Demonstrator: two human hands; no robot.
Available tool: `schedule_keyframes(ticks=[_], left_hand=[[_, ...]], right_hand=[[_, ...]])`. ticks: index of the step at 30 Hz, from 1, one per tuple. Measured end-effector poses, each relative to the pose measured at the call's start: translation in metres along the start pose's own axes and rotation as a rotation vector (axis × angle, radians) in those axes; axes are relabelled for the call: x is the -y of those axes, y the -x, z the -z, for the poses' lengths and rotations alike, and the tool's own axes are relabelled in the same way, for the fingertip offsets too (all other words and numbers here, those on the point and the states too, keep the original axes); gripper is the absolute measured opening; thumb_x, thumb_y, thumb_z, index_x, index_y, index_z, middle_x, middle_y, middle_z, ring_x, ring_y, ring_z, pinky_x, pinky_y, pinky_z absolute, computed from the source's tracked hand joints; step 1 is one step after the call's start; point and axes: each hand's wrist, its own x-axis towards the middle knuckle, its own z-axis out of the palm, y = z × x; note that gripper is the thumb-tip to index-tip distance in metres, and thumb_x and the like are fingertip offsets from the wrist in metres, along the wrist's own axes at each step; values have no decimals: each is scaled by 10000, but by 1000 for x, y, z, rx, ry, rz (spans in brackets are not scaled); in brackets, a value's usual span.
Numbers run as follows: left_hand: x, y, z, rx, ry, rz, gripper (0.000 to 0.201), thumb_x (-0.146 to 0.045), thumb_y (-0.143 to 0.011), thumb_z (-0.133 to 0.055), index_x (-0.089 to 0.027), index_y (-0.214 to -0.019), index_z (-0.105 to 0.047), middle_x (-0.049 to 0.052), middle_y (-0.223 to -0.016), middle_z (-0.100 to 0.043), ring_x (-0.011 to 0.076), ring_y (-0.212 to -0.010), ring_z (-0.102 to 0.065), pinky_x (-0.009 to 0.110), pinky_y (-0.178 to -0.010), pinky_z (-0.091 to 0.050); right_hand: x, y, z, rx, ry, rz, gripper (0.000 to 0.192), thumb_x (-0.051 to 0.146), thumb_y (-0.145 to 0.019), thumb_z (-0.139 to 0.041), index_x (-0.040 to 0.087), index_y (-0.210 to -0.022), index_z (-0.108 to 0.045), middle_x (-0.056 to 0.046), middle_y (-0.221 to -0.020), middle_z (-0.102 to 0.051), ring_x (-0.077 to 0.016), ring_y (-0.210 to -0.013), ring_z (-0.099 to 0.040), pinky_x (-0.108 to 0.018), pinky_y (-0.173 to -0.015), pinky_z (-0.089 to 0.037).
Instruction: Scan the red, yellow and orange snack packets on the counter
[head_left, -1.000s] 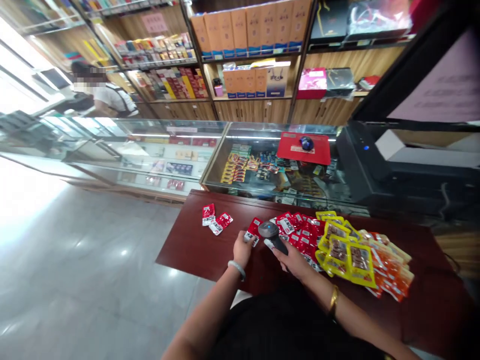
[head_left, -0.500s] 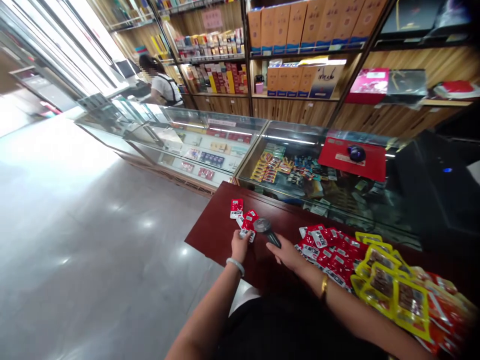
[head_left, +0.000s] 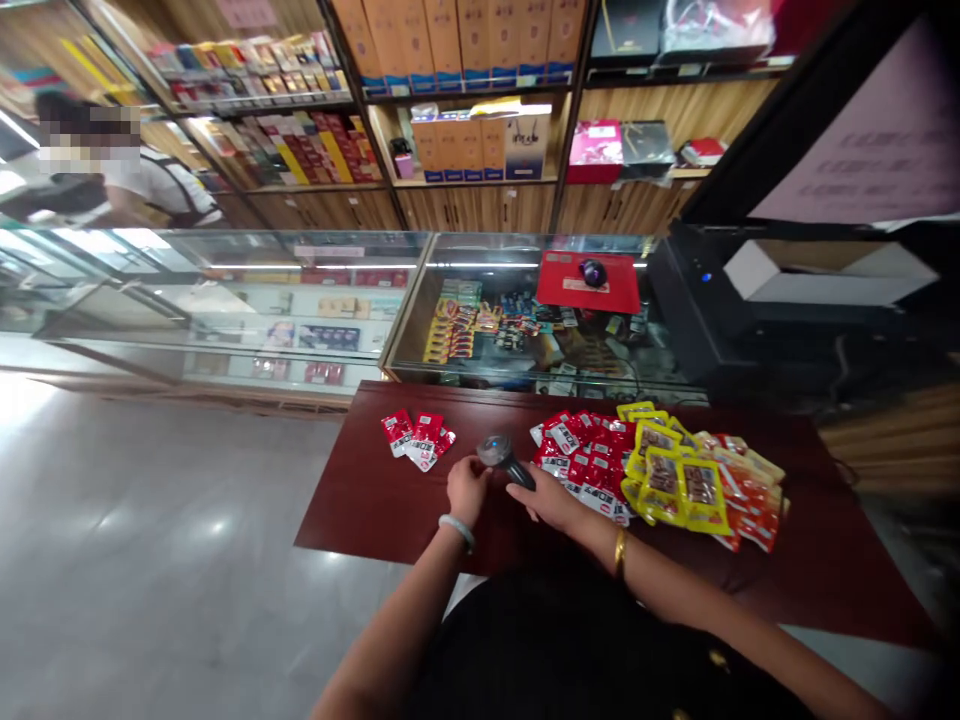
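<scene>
My right hand [head_left: 551, 497] is wrapped round the handle of a dark handheld barcode scanner [head_left: 496, 450], its head pointing left. Just left of that head is my left hand [head_left: 466, 490], with a pale bracelet below it; its fingers are curled together, and whatever they may hold is hidden. Beyond it to the left, a few red-and-white snack packets [head_left: 426, 428] lie overlapping on the dark red table [head_left: 360, 500]. A larger heap of similar red packets [head_left: 581, 460] spreads to the right of the scanner.
Yellow-edged snack packets [head_left: 664, 480] and orange packets [head_left: 750, 495] lie further right. Behind the table runs a glass display counter [head_left: 405, 300] with a red mat [head_left: 551, 280] on top. A black machine [head_left: 705, 310] stands at right. Another person [head_left: 150, 185] is behind the counter at left.
My view has turned to the right. My left hand has left the small group of red packets at left and is now close to the scanner head. My right hand still grips the scanner.
</scene>
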Motion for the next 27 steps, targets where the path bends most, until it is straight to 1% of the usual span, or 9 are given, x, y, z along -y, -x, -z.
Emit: schedule_keyframes(ticks=[3,6,9,12,14,17,20,23,27], left_hand=[[-28,6,-37,156,-66,-134,219,-261,-744,-695,-162,-937,-667,102,-950,-693,221,-928,-628,286,-797,-426],[-52,9,-63,285,-97,-140,196,-259,-788,-644,-167,-959,-665,114,-939,-711,219,-879,-651,272,-741,-420],[-71,8,-80,350,-140,-99,190,-269,-805,-615,-168,-960,-659,130,-933,-722,231,-853,-666,280,-721,-421],[-86,5,-91,381,-164,-101,179,-280,-803,-623,-167,-938,-651,144,-938,-724,248,-856,-674,295,-728,-435],[-93,4,-96,371,-162,-101,168,-277,-803,-627,-163,-925,-642,156,-940,-721,256,-862,-677,301,-733,-442],[-101,5,-103,323,-138,-118,153,-267,-813,-622,-160,-923,-624,167,-953,-712,258,-881,-674,301,-738,-442],[-102,9,-105,312,-58,-139,126,-235,-813,-617,-174,-922,-604,128,-917,-708,225,-842,-664,280,-714,-433],[-95,11,-101,321,54,-90,74,-181,-791,-627,-189,-832,-565,43,-760,-671,159,-696,-624,238,-655,-416],[-69,10,-82,284,207,-7,200,-184,-776,-651,-205,-732,-457,-60,-597,-530,87,-514,-497,201,-570,-376]], right_hand=[[-17,25,27,-75,-7,-46,445,458,-806,-594,171,-1144,-546,130,-463,-438,-85,-330,-415,-190,-358,-331],[-36,46,47,-174,-35,-84,460,488,-788,-605,165,-1112,-553,125,-451,-439,-93,-328,-417,-201,-353,-323],[-55,60,61,-255,-88,-96,507,519,-783,-609,168,-1145,-545,121,-454,-457,-93,-320,-409,-208,-356,-324],[-68,70,67,-298,-129,-103,562,534,-786,-602,156,-1196,-526,120,-460,-466,-95,-319,-412,-208,-354,-331],[-70,74,70,-319,-138,-107,575,531,-780,-607,148,-1201,-526,120,-459,-469,-94,-319,-417,-207,-355,-339],[-66,77,73,-345,-143,-111,560,529,-765,-620,155,-1175,-544,116,-456,-477,-91,-319,-421,-207,-361,-346],[-59,78,75,-345,-143,-115,533,540,-754,-626,169,-1130,-558,114,-450,-480,-91,-318,-421,-209,-362,-341],[-55,75,74,-309,-140,-118,541,568,-744,-621,169,-1103,-556,125,-423,-446,-93,-310,-406,-211,-358,-331],[-51,67,67,-254,-125,-113,557,592,-733,-615,175,-1095,-545,132,-425,-428,-98,-310,-402,-212,-352,-315]])
